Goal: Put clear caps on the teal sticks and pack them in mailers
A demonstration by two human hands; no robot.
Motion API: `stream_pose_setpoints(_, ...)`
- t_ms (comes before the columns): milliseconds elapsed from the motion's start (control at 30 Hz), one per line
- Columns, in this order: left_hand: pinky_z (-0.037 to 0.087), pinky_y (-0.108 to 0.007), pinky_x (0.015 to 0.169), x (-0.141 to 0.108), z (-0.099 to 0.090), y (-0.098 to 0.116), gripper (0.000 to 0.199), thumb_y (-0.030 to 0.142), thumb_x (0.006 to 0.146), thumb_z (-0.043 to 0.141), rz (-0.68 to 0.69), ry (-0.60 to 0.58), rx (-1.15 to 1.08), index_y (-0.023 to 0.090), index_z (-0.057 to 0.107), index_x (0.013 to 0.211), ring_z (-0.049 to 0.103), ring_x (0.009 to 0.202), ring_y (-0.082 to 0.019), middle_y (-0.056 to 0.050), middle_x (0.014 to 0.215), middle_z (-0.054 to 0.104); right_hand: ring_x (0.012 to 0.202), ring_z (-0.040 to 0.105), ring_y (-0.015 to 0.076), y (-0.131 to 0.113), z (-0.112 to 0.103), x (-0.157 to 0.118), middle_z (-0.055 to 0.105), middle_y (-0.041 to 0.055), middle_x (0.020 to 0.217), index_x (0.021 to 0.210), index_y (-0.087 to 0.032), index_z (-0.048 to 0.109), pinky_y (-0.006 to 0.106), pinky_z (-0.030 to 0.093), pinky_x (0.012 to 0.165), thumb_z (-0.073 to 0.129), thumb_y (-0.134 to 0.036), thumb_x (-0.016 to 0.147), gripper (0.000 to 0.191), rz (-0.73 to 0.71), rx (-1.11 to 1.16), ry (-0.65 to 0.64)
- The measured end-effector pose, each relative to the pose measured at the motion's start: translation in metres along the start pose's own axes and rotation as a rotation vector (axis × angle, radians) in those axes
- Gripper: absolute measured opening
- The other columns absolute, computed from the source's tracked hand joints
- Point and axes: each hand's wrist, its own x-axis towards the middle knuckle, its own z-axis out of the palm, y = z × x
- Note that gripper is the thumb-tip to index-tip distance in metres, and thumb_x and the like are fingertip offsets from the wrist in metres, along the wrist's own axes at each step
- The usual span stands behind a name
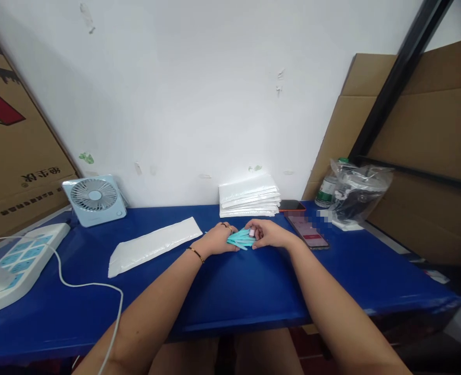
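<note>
Between my hands is a bundle of thin turquoise sticks [240, 238], lying low over the blue table. My left hand [218, 239] is closed around the bundle's left end, its fingers partly hidden. At the other end, my right hand [267, 234] has its fingers curled against the sticks, with a small pale piece [251, 233] by the fingertips. What that piece is, I cannot make out. To the left of my left hand lies a long white plastic packet [154, 247], flat and slanted.
Behind my hands, a stack of white packets [249, 195] stands against the wall. Two phones, one being a dark phone [307, 232], lie to the right, near a bottle [325, 191] and a clear plastic bag [357, 195]. A fan [94, 200], power strip [27, 260] and white cable [93, 284] occupy the left.
</note>
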Motion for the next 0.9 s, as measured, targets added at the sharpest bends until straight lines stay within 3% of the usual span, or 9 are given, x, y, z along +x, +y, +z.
stream_pose_setpoints(167,0.042,-0.03,0.085,-0.031,-0.013,0.002,0.05,0.037,0.076,0.061,0.066,-0.068,-0.058,0.021,0.052,0.122,0.054,0.101,-0.022,-0.008,0.113,0.056,0.082,0.053,0.0172,-0.015,-0.001,-0.005,0.054,0.0055,0.106,0.114,-0.024,0.058,0.029,0.046,0.068,0.081,-0.044,0.051,0.07,-0.066,-0.164,0.076)
stream_pose_setpoints(300,0.043,-0.03,0.084,-0.042,-0.014,0.003,0.056,0.046,0.073,0.064,0.056,-0.061,-0.08,0.02,0.053,0.122,0.054,0.102,-0.024,-0.009,0.115,0.055,0.08,0.056,0.0182,-0.012,-0.003,-0.005,0.06,0.0044,0.097,0.109,-0.023,0.063,0.029,0.047,0.068,0.076,-0.047,0.058,0.057,-0.031,-0.162,-0.056)
stream_pose_setpoints(367,0.044,-0.03,0.084,-0.043,-0.013,0.001,0.057,0.05,0.073,0.063,0.06,-0.029,-0.111,0.021,0.055,0.121,0.054,0.102,-0.024,-0.009,0.114,0.056,0.082,0.058,0.0184,-0.006,-0.01,-0.007,0.063,0.0042,0.095,0.106,-0.022,0.064,0.029,0.047,0.072,0.068,-0.042,0.07,0.041,-0.01,-0.18,0.071)
stream_pose_setpoints(433,0.044,-0.03,0.084,-0.044,-0.011,-0.002,0.057,0.053,0.073,0.062,0.07,0.003,-0.163,0.022,0.055,0.12,0.054,0.102,-0.024,-0.008,0.113,0.057,0.09,0.058,0.0194,0.006,-0.022,-0.012,0.062,0.006,0.103,0.106,-0.021,0.062,0.031,0.045,0.079,0.055,-0.03,0.08,0.028,0.072,-0.28,0.397)
stream_pose_setpoints(467,0.044,-0.03,0.085,-0.044,-0.01,-0.004,0.055,0.053,0.075,0.059,0.071,0.012,-0.192,0.022,0.055,0.12,0.055,0.102,-0.023,-0.008,0.113,0.057,0.095,0.057,0.0202,0.013,-0.03,-0.015,0.06,0.0074,0.109,0.107,-0.021,0.06,0.033,0.044,0.083,0.05,-0.023,0.082,0.027,0.144,-0.36,0.573)
stream_pose_setpoints(533,0.044,-0.029,0.085,-0.046,-0.01,-0.006,0.047,0.051,0.082,0.051,0.061,0.019,-0.243,0.022,0.056,0.119,0.055,0.102,-0.021,-0.007,0.115,0.058,0.1,0.056,0.0228,0.028,-0.045,-0.023,0.056,0.0093,0.116,0.11,-0.021,0.057,0.037,0.042,0.085,0.047,-0.017,0.08,0.032,0.351,-0.491,0.743)
stream_pose_setpoints(700,0.046,-0.028,0.083,-0.048,-0.012,-0.01,0.04,0.045,0.086,0.045,0.027,0.024,-0.28,0.022,0.059,0.115,0.057,0.101,-0.02,-0.007,0.116,0.06,0.109,0.052,0.0284,0.054,-0.057,-0.031,0.055,0.0103,0.118,0.114,-0.022,0.053,0.046,0.037,0.088,0.045,-0.023,0.083,0.032,0.596,-0.583,0.722)
stream_pose_setpoints(800,0.047,-0.027,0.079,-0.047,-0.012,-0.01,0.035,0.044,0.083,0.049,0.025,0.031,-0.283,0.022,0.062,0.107,0.059,0.095,-0.02,-0.006,0.111,0.062,0.11,0.051,0.0297,0.058,-0.055,-0.03,0.055,0.0116,0.118,0.114,-0.022,0.054,0.048,0.036,0.089,0.044,-0.023,0.083,0.032,0.604,-0.57,0.684)
stream_pose_setpoints(900,0.046,-0.027,0.073,-0.046,-0.012,-0.01,0.028,0.041,0.081,0.049,0.009,0.048,-0.266,0.022,0.064,0.095,0.059,0.088,-0.019,-0.004,0.099,0.065,0.105,0.054,0.0284,0.054,-0.056,-0.029,0.055,0.0117,0.118,0.113,-0.021,0.055,0.046,0.037,0.089,0.049,-0.022,0.078,0.035,0.506,-0.504,0.763)
